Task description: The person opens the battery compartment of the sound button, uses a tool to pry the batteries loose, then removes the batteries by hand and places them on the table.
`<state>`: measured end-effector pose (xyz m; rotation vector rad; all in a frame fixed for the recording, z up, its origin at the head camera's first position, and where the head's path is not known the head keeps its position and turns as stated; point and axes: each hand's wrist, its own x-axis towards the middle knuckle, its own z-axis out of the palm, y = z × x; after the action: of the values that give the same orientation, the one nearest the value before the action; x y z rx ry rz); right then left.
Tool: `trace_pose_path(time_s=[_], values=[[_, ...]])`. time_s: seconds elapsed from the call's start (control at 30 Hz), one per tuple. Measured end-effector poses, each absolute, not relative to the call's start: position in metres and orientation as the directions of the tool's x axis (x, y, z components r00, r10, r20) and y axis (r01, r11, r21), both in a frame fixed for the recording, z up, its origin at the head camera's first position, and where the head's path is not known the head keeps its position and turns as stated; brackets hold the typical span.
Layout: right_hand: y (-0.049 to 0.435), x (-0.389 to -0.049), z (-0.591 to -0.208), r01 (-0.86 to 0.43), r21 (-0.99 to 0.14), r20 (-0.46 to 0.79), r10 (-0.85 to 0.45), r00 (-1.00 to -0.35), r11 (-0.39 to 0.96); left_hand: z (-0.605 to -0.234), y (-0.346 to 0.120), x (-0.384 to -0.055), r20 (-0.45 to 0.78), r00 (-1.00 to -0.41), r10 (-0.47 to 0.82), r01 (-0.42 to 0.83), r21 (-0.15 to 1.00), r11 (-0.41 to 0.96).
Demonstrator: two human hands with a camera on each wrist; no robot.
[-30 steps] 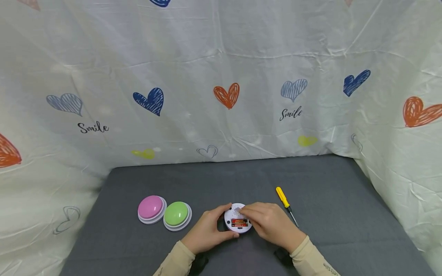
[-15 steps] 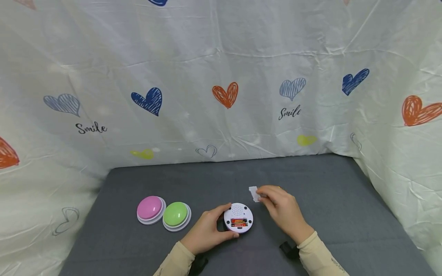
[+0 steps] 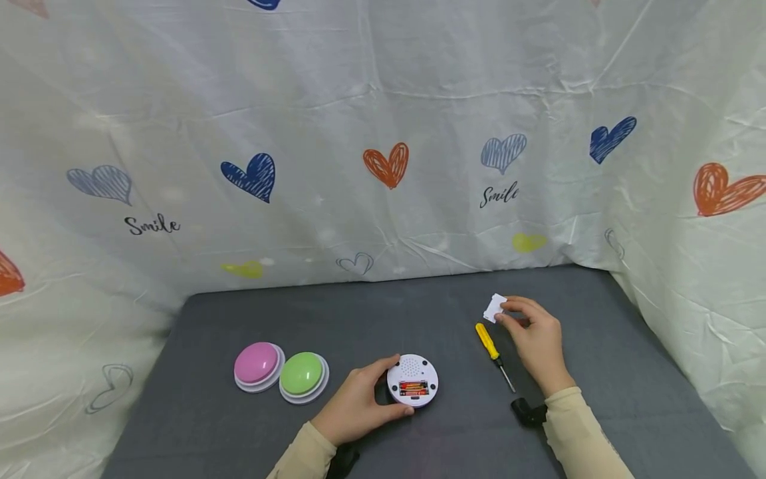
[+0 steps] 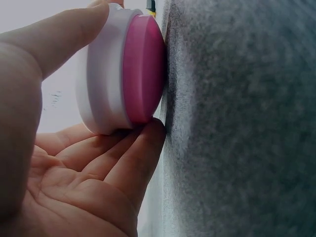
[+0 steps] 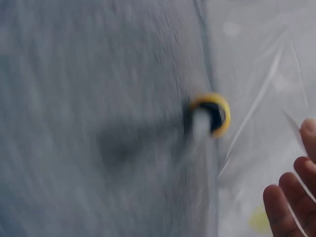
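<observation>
A round white push-button buzzer (image 3: 413, 368) lies upside down on the cloth-covered table, its battery compartment uncovered and batteries (image 3: 413, 388) with red-orange wrapping inside. My left hand (image 3: 359, 406) grips its rim between thumb and fingers. In the left wrist view its magenta dome (image 4: 143, 74) faces down against the cloth. Off to the right, my right hand (image 3: 535, 339) pinches a small white battery cover (image 3: 494, 308) above the table. Just under that cover lies a yellow-handled screwdriver (image 3: 487, 340). The right wrist view is blurred and shows only some fingers (image 5: 281, 212) at the edge.
Two more buzzers, one pink (image 3: 256, 362) and one green (image 3: 302, 372), stand dome up side by side at the left. Dark grey cloth (image 3: 383, 313) covers the table. A white curtain (image 3: 323, 113) printed with hearts hangs behind and along both sides.
My right hand has lifted the battery cover off the buzzer and carried it right and away from me, past the screwdriver. My left hand stays on the buzzer.
</observation>
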<state>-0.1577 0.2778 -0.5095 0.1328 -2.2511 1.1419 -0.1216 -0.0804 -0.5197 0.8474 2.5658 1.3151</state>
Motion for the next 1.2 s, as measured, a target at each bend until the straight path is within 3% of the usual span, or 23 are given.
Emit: trace_pose_path(time_s=[0.23,0.5,0.87,1.2], values=[[0.306,-0.166,-0.516,-0.081,-0.826,0.331,0.362,-0.871,0.558,-0.519,-0.082,-0.12,0.132,-0.835,0.534,0.414,0.79,0.453],[0.326,-0.172,-0.526,0.093,-0.827,0.19,0.432,-0.881,0.554,-0.521,-0.081,-0.12,0.127,-0.835,0.535,0.408,0.796,0.448],[0.327,-0.182,-0.538,0.065,-0.705,0.298,0.378,-0.876,0.706,-0.521,-0.081,-0.122,0.142,-0.828,0.542,0.423,0.793,0.439],[0.327,-0.187,-0.545,0.028,-0.693,0.34,0.361,-0.868,0.721,-0.522,-0.081,-0.122,0.139,-0.83,0.54,0.412,0.806,0.426]])
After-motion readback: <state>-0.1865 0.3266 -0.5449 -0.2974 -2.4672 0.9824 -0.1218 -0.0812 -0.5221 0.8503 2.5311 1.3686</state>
